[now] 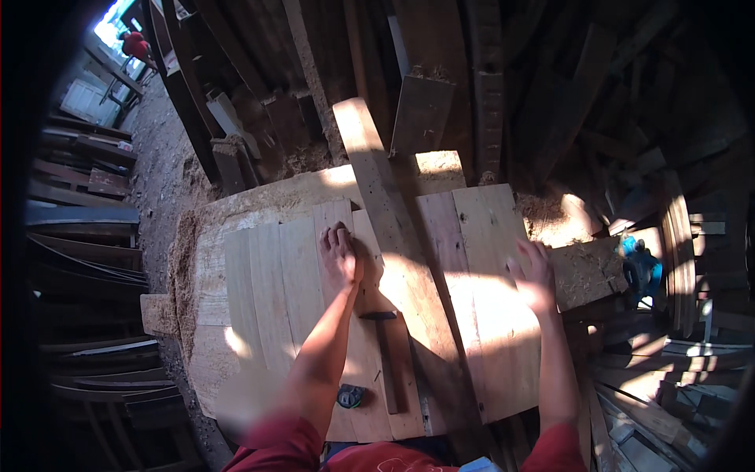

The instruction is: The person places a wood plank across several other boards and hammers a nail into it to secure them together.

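Several pale planks lie side by side as a wooden panel (pixel 267 267) in front of me. Across them, at a slant, rests a long thick board (pixel 393 228) whose far end sticks out past the panel. My left hand (pixel 340 258) lies on the planks left of this board, its fingers lightly bent and apart, gripping nothing. Over the sunlit right side of the panel is my right hand (pixel 535 277), fingers spread and holding nothing; whether it touches the wood I cannot tell. Between my arms lie a hammer (pixel 388 366) and a small dark tape measure (pixel 350 396).
A blue power tool (pixel 642 266) stands on wood at the right. Stacked boards (pixel 86 236) line the left side, with upright timbers (pixel 425 110) behind the panel. Sawdust (pixel 185 267) lies along the left edge. Far off at upper left is a person in red (pixel 135 46).
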### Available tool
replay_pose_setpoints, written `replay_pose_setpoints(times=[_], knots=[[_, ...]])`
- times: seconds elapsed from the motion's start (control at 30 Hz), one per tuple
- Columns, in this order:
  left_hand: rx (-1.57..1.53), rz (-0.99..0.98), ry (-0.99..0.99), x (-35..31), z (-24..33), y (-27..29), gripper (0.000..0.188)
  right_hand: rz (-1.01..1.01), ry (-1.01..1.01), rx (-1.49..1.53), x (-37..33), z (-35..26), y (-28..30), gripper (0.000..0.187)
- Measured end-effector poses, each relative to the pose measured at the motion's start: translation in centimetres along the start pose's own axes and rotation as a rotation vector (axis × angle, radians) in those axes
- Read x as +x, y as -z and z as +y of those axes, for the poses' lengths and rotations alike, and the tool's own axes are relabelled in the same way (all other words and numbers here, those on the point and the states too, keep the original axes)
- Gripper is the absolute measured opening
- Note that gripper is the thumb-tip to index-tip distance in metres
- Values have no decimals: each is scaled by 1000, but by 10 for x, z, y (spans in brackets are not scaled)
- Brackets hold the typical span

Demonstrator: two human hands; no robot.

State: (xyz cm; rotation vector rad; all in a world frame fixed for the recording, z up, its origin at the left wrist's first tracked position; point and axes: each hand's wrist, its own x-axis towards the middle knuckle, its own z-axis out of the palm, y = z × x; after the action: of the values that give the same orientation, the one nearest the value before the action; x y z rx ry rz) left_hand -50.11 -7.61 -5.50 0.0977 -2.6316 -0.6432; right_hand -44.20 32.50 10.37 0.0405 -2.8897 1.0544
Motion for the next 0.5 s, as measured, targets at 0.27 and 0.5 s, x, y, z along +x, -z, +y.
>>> replay_pose_setpoints(times=[0.27, 0.5], knots=[[-1, -127, 58, 10, 29, -12, 21, 214, 205, -89, 404, 71, -161, 74], [84, -221, 117, 9, 4, 13, 20, 24, -65, -412, 513, 24, -221, 92]])
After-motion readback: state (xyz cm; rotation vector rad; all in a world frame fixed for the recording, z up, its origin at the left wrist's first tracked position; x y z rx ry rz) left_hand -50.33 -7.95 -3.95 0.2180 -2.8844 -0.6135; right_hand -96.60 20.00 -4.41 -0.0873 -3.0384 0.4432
